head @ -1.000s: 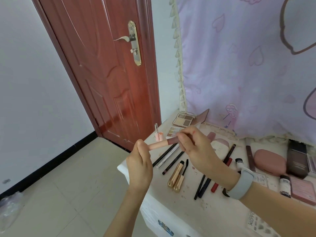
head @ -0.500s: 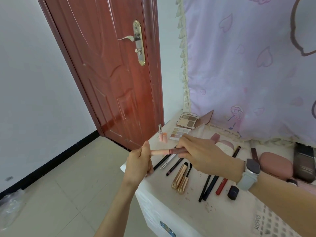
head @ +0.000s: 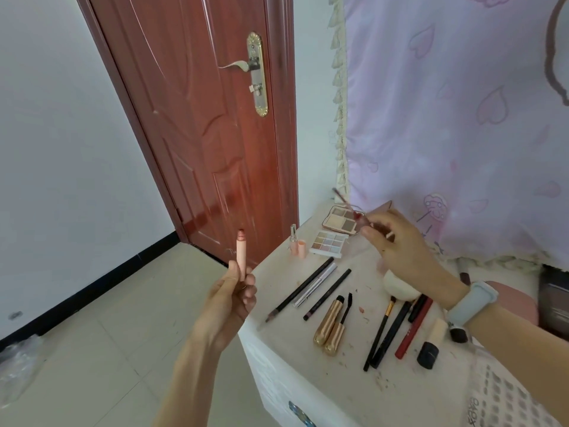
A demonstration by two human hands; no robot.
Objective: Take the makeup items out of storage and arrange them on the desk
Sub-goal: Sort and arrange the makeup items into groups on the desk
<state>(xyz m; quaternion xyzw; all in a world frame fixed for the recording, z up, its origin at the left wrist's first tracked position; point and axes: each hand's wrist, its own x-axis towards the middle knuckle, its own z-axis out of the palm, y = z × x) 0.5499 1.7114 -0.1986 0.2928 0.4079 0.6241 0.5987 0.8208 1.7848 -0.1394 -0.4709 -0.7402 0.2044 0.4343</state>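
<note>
Two hands busy: my left hand [head: 229, 298] grips lip-gloss tube [head: 240, 253] upright; right hand [head: 392, 238] pinches wand [head: 351, 208]. Keep tube vertical, recap before laying on desk [head: 354, 380].

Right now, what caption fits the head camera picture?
Left hand holds a pink lip-gloss tube upright; right hand holds its wand above the desk.

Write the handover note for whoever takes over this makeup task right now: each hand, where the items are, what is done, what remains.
Left hand holds the pink tube upright, off the desk's edge. Right hand pinches its wand cap above the eyeshadow palettes.
Done: pencils, gold mascara and brushes lie in a row on the desk.
Left: probably recap the tube and set it down.
</note>
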